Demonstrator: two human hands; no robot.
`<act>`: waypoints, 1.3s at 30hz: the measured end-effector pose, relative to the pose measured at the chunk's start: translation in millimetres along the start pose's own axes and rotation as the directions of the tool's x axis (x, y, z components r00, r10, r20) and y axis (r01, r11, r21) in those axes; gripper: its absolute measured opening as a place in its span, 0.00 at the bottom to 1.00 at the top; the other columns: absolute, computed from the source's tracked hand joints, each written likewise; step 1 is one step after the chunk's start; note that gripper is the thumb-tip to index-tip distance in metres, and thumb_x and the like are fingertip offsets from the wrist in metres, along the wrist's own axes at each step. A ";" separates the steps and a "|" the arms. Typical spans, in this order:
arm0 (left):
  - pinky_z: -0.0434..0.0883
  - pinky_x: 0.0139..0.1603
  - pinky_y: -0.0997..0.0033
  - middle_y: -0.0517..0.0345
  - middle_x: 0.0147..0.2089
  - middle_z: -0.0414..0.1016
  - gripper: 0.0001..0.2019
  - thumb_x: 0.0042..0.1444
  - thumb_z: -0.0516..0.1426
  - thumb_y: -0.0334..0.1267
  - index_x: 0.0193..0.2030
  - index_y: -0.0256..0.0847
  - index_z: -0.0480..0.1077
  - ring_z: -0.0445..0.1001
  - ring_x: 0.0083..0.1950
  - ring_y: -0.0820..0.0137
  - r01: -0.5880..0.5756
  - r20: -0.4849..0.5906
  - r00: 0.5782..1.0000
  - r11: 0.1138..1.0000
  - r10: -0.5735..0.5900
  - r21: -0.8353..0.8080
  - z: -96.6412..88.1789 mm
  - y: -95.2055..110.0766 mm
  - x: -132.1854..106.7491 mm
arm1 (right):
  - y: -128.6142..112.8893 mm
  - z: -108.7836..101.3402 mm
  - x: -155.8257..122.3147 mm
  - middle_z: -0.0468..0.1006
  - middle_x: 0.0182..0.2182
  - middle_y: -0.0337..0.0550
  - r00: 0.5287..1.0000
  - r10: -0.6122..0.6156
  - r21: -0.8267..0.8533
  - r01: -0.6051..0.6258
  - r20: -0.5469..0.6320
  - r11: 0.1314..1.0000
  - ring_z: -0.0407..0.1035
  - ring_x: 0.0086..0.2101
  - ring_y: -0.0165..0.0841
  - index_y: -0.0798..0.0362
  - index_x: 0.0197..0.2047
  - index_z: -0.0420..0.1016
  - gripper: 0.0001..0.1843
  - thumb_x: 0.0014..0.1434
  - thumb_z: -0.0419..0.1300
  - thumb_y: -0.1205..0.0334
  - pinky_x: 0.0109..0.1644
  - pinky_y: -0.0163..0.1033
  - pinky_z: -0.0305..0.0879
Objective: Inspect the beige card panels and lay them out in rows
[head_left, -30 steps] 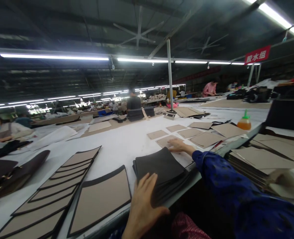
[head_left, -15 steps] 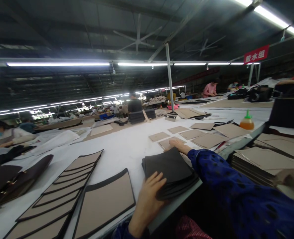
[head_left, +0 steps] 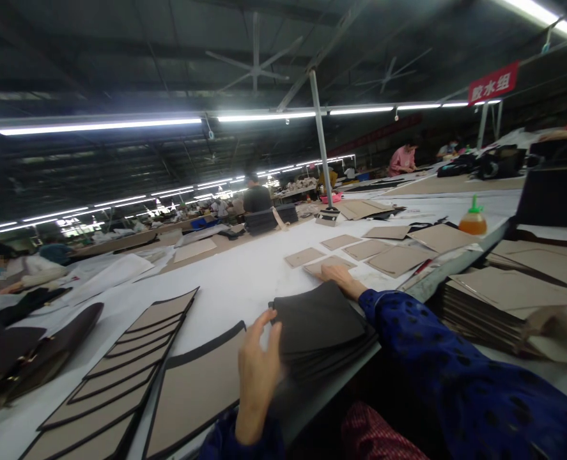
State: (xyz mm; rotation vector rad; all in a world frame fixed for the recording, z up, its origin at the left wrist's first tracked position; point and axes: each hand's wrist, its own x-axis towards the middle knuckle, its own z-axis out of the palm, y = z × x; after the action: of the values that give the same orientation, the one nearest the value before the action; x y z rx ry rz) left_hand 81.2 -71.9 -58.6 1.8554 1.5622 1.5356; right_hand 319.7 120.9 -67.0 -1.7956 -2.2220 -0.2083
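Observation:
A stack of dark panels (head_left: pixel 319 319) lies at the table's front edge. My left hand (head_left: pixel 259 364) stands upright at its left side, thumb and fingers apart, fingertips at the stack's left corner. Beyond the stack, my right hand (head_left: pixel 341 279) reaches out with fingers extended, their tips on a small beige panel (head_left: pixel 325 263). Its sleeve passes along the right side of the stack. On the left lies a larger beige panel with dark borders (head_left: pixel 192 390), beside an overlapping row of similar panels (head_left: pixel 115 377).
More beige pieces (head_left: pixel 398 259) lie ahead on the white table (head_left: pixel 230 281). A glue bottle with a green cap (head_left: pixel 473 220) stands at right, above stacked panels (head_left: pixel 484 319). Dark brown bag pieces (head_left: pixel 48 345) are at left. A metal post (head_left: pixel 320 140) rises beyond; people work around.
My left hand has moved from the top front of the dark stack to its left side and turned upright. My right hand stays at the small beige panel, its fingers slightly shifted.

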 end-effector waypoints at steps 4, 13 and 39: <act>0.69 0.53 0.59 0.50 0.46 0.78 0.13 0.59 0.53 0.42 0.45 0.40 0.74 0.75 0.48 0.62 0.002 -0.067 0.998 0.999 -0.005 -0.049 18.0 -6.0 24.8 | 2.9 -2.7 -0.6 0.77 0.40 0.56 0.996 0.055 0.024 -0.054 -0.068 0.998 0.72 0.39 0.41 0.56 0.49 0.70 0.18 0.68 0.46 0.55 0.36 0.38 0.60; 0.69 0.42 0.65 0.56 0.34 0.75 0.07 0.55 0.56 0.40 0.33 0.41 0.74 0.72 0.36 0.66 -0.040 -0.229 0.973 0.999 0.036 -0.012 32.9 -20.0 27.2 | 26.5 -38.1 -3.2 0.74 0.46 0.52 0.879 0.223 0.105 -0.197 -0.420 0.975 0.69 0.36 0.39 0.55 0.50 0.68 0.20 0.69 0.38 0.57 0.33 0.38 0.54; 0.63 0.36 0.73 0.61 0.27 0.63 0.09 0.55 0.56 0.40 0.27 0.39 0.66 0.64 0.32 0.72 -0.152 -0.085 0.988 0.926 0.130 -0.345 20.7 -6.1 17.1 | -112.6 -193.4 -48.7 0.76 0.28 0.45 0.702 -0.703 -0.215 0.673 -0.114 0.708 0.66 0.26 0.32 0.56 0.39 0.74 0.11 0.66 0.53 0.61 0.29 0.35 0.45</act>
State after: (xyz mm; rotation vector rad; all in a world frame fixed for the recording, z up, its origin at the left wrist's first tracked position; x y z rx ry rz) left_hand 92.5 -47.0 -62.4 1.7602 1.1027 1.8101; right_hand 243.1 -3.8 109.2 -0.8381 -2.6824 -0.6911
